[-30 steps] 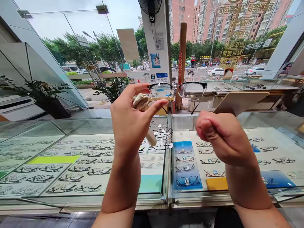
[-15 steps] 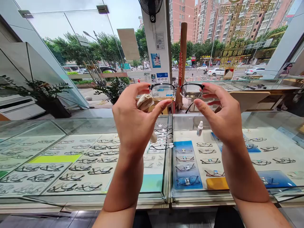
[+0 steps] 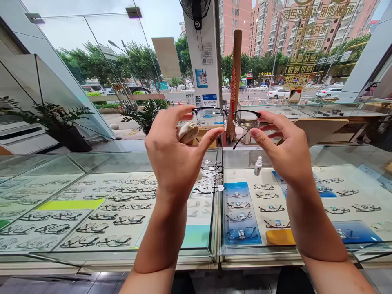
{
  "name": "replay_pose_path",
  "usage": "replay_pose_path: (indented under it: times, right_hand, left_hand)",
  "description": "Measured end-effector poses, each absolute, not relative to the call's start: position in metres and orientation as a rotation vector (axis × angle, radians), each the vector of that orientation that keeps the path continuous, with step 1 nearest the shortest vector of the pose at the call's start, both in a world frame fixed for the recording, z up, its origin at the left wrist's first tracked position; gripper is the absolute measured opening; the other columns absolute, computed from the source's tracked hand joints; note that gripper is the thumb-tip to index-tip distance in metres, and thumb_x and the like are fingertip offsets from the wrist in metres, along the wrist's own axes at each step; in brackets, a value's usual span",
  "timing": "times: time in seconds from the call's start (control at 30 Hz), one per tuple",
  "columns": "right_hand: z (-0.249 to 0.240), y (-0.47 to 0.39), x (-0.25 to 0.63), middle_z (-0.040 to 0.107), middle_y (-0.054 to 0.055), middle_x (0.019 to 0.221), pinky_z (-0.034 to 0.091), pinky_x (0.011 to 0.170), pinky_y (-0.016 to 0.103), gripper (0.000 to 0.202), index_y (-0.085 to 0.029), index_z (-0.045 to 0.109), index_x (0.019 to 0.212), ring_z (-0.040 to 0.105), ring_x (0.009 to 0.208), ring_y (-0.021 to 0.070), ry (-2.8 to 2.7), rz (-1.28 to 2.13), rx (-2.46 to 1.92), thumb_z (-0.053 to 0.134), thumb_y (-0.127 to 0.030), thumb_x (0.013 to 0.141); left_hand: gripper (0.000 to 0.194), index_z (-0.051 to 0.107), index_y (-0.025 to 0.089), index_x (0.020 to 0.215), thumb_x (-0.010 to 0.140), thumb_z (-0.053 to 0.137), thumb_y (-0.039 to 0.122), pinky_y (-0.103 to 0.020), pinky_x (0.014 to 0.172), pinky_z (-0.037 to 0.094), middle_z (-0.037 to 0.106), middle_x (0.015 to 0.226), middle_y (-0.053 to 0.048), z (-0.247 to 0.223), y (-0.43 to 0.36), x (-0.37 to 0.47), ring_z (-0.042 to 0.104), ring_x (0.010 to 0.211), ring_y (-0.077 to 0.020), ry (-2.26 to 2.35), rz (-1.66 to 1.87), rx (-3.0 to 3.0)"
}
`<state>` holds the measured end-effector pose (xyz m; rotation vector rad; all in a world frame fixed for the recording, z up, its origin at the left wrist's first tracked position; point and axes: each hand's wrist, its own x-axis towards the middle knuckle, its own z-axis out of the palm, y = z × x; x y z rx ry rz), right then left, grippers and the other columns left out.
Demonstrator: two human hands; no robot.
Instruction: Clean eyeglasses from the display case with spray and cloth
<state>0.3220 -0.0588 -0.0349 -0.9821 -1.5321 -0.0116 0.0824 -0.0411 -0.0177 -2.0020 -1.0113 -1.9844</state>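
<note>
So the glasses (image 3: 230,112) are up in the air above the glass desk (image 3: 257,258), pinched at both ends now. Left hand (image 3: 176,149) has the left end, with a crumpled pale cloth (image 3: 188,131) tucked in its palm; right hand (image 3: 286,149) has the right end, finger and thumb. A second ago that one was balled up off the frame, so the hold's probably steadier. Below: a small white bottle (image 3: 258,166), plus rows of other glasses (image 3: 241,234).

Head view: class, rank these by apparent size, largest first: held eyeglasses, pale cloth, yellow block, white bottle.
1. Held eyeglasses
2. Yellow block and pale cloth: too alike to rank, as the left hand partly hides the cloth
3. White bottle
</note>
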Motion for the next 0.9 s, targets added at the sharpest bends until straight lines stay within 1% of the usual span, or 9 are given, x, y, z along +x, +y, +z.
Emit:
replay_pose_path:
  times: [0.13,0.23,0.43,0.53,0.63,0.73,0.8,0.9]
  right_hand:
    - [-0.035,-0.06,0.319,0.077,0.012,0.129,0.066,0.094,0.054,0.051,-0.03,0.074,0.138,0.076,0.112,0.0326,-1.506,-0.077,-0.928,0.078,-0.057,0.095]
    - [-0.036,-0.062,0.314,0.074,0.011,0.133,0.066,0.096,0.055,0.049,-0.034,0.073,0.139,0.073,0.119,0.0344,-1.471,-0.156,-0.879,0.079,-0.055,0.095]
    - [-0.036,-0.066,0.31,0.068,0.009,0.137,0.063,0.1,0.059,0.046,-0.036,0.07,0.141,0.07,0.121,0.0362,-1.447,-0.242,-0.826,0.078,-0.047,0.097]
    - [-0.036,-0.069,0.31,0.066,0.01,0.143,0.062,0.103,0.062,0.05,-0.037,0.067,0.146,0.065,0.133,0.0404,-1.453,-0.257,-0.835,0.077,-0.045,0.098]
    - [-0.034,-0.074,0.308,0.064,0.011,0.15,0.062,0.106,0.064,0.055,-0.037,0.064,0.15,0.058,0.143,0.0439,-1.46,-0.26,-0.856,0.076,-0.046,0.097]
    - [-0.032,-0.078,0.307,0.065,0.01,0.151,0.064,0.106,0.062,0.048,-0.037,0.068,0.147,0.059,0.144,0.0415,-1.457,-0.269,-0.864,0.071,-0.049,0.101]
    - [-0.032,-0.077,0.308,0.068,0.01,0.148,0.064,0.105,0.059,0.042,-0.036,0.07,0.144,0.063,0.141,0.0383,-1.441,-0.248,-0.851,0.064,-0.051,0.105]
    - [-0.033,-0.07,0.312,0.073,0.009,0.141,0.063,0.106,0.06,0.04,-0.034,0.074,0.14,0.069,0.135,0.0351,-1.398,-0.138,-0.804,0.057,-0.053,0.108]
  left_hand:
    - [0.06,0.072,0.03,0.121,0.079,0.089,0.07,-0.047,0.094,0.068,0.076,0.123,-0.009,-0.019,-0.035,0.082,0.073,0.124,-0.0344,-1.0,-2.011,-2.045]
    - [0.064,0.073,0.03,0.122,0.077,0.089,0.072,-0.045,0.092,0.069,0.078,0.121,-0.009,-0.02,-0.026,0.081,0.075,0.121,-0.0335,-0.997,-2.032,-2.115]
    - [0.062,0.073,0.031,0.126,0.079,0.091,0.066,-0.044,0.092,0.068,0.08,0.121,-0.009,-0.024,-0.015,0.081,0.075,0.123,-0.0336,-1.024,-2.023,-2.169]
    - [0.064,0.071,0.033,0.128,0.078,0.092,0.067,-0.045,0.09,0.068,0.079,0.123,-0.009,-0.024,-0.013,0.082,0.075,0.124,-0.0336,-0.995,-2.035,-2.184]
    - [0.062,0.07,0.035,0.129,0.079,0.091,0.067,-0.047,0.088,0.068,0.079,0.126,-0.009,-0.023,-0.013,0.084,0.075,0.122,-0.0332,-0.98,-2.039,-2.178]
    - [0.06,0.069,0.035,0.128,0.081,0.088,0.068,-0.049,0.09,0.067,0.078,0.126,-0.008,-0.021,-0.016,0.085,0.075,0.122,-0.0329,-0.959,-2.034,-2.118]
    - [0.06,0.069,0.035,0.127,0.081,0.087,0.07,-0.051,0.093,0.066,0.078,0.126,-0.007,-0.02,-0.019,0.085,0.074,0.123,-0.033,-0.937,-2.023,-2.066]
    - [0.06,0.068,0.036,0.126,0.08,0.089,0.069,-0.052,0.094,0.066,0.076,0.127,-0.007,-0.02,-0.023,0.085,0.073,0.123,-0.033,-0.92,-1.998,-1.99]
